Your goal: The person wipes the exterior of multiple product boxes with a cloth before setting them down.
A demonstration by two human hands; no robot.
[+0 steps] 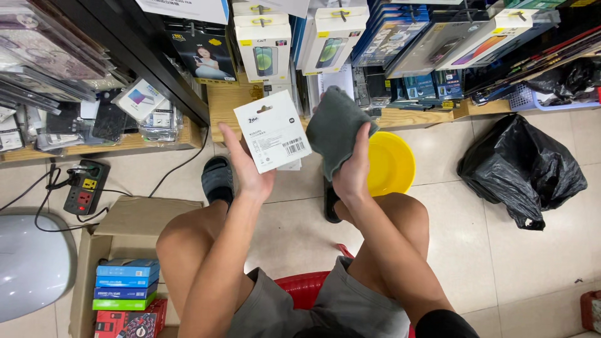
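Note:
My left hand [247, 169] holds a flat white retail box [273, 131] upright in front of me, its back face with a barcode turned toward the camera. My right hand [352, 168] grips a dark grey cloth [335, 127], which hangs beside the box's right edge and touches or nearly touches it. Both hands are raised above my knees as I sit on a red stool [305, 289]. A yellow plastic basin [391, 164] sits on the floor just behind the right hand.
Low wooden shelves [226, 105] packed with boxed phone accessories line the back. A black plastic bag [523, 168] lies at the right. A cardboard box [116, 233] of coloured packages stands at the left, near a power strip [86, 186] with cables and a white rounded object [28, 263].

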